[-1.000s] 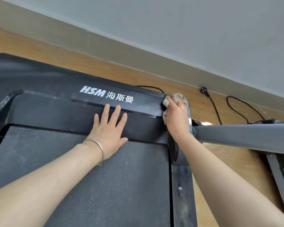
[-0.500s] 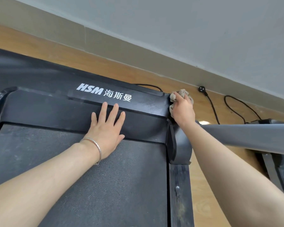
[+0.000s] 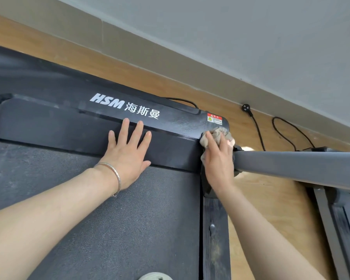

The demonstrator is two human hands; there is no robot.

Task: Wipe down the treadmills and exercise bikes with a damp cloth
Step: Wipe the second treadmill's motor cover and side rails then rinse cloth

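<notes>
Beige cloth [image 3: 218, 134] sits bunched on the right front corner of the treadmill [image 3: 170, 126] cover, just below the warning sticker [image 3: 214, 119] and against the foot of the grey upright [image 3: 291, 166].

Risks as we see them:
- A damp wad is right on the cover seam. If we squeeze hard, water could get into the gap.
- Cable [image 3: 257, 128] and loose plug [image 3: 246, 107] lie on the floor just behind that corner, so drips could reach them.
- Scrubbing across the sticker could lift its edge.
- The cloth is wadded small, so it may smear the dust on the side rail [image 3: 215, 239] rather than lift it. We'd refold.
- Left grip [image 3: 127, 156] leans where the cover meets the belt [image 3: 109, 219]. If the belt rolls, that support could slip.

Right grip [image 3: 218, 158]: fingers curved over the wad, clamped on it and pressing it onto the corner. The thumb is hidden.

Left grip: fingers straight and spread, palm down, holding nothing, with a bracelet [image 3: 115, 176] on the wrist.
</notes>
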